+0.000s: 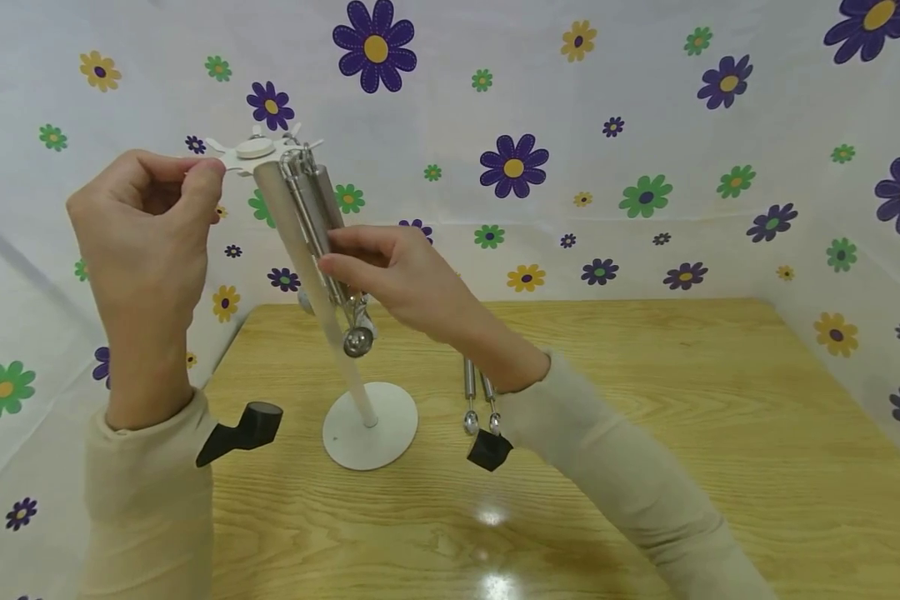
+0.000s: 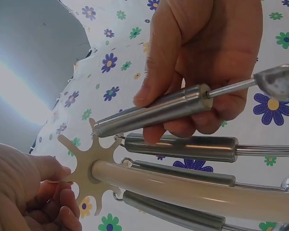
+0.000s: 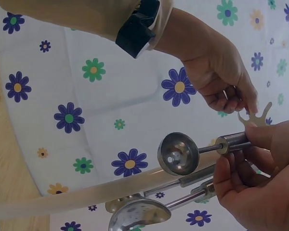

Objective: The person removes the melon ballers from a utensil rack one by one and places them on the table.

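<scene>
A white utensil stand [image 1: 386, 446] leans, its top a hooked star-shaped disc [image 1: 270, 152]. My left hand [image 1: 150, 225] pinches one hook arm of that disc between thumb and finger. With thumb and fingers, my right hand [image 1: 412, 275] holds the steel handle of a small round-bowled scoop [image 3: 178, 153]. The handle's far end meets a hook in the left wrist view; whether its loop is over the hook is hard to tell. Several other steel-handled utensils [image 2: 183, 147] hang from the disc beside the pole, one with a larger oval bowl [image 3: 139, 215].
Two more steel utensils [image 1: 470, 383] lie on the wooden table [image 1: 645, 467], partly covered by my right forearm. A white flower-print cloth [image 1: 435, 117] hangs behind and at both sides. Each sleeve carries a black wrist mount [image 1: 243, 429].
</scene>
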`<state>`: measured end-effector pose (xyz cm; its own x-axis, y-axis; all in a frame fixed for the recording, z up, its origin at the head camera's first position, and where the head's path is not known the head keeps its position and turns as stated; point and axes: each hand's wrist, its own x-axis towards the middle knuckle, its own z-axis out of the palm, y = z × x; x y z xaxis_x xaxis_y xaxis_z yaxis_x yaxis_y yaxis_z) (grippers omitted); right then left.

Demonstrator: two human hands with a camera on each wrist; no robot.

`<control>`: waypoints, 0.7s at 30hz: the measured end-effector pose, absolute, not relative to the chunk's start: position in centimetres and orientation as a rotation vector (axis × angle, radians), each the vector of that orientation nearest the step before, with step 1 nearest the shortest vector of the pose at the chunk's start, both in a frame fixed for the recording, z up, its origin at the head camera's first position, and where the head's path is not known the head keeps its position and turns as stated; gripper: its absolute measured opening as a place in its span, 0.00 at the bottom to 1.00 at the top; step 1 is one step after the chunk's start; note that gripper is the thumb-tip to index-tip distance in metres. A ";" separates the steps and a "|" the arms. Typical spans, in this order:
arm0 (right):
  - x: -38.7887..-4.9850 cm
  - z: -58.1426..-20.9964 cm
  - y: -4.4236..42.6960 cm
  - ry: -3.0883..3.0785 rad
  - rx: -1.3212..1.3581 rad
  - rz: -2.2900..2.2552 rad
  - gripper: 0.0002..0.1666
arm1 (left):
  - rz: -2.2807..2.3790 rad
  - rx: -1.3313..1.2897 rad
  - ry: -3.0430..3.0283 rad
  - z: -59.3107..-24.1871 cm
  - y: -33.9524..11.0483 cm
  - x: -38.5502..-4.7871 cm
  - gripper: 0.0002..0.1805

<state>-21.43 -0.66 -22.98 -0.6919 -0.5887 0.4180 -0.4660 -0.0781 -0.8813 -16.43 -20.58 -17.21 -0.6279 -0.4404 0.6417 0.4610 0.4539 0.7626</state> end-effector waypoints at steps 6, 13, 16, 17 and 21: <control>-21.5 -22.2 0.5 2.032 -1.149 -1.878 0.21 | -1.291 -0.030 -1.832 -17.2 -20.6 -16.5 0.05; -21.3 -21.8 1.5 2.040 -1.141 -1.906 0.21 | -1.285 -0.037 -1.836 -17.4 -20.8 -16.5 0.05; -21.4 -22.2 2.1 2.066 -1.101 -1.918 0.20 | -1.289 -0.039 -1.832 -17.4 -20.8 -16.5 0.05; -21.5 -22.4 2.3 2.082 -1.084 -1.917 0.21 | -1.291 -0.040 -1.831 -17.4 -20.8 -16.5 0.05; -22.1 -23.8 3.6 2.160 -1.025 -1.887 0.18 | -1.296 -0.047 -1.830 -17.4 -20.7 -16.5 0.04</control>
<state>-22.08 3.63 -23.79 -0.7694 -0.5355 0.3483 -0.4169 0.0078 -0.9089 -16.46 -20.71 -17.43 -0.6218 -0.4242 0.6584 0.4800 0.4578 0.7483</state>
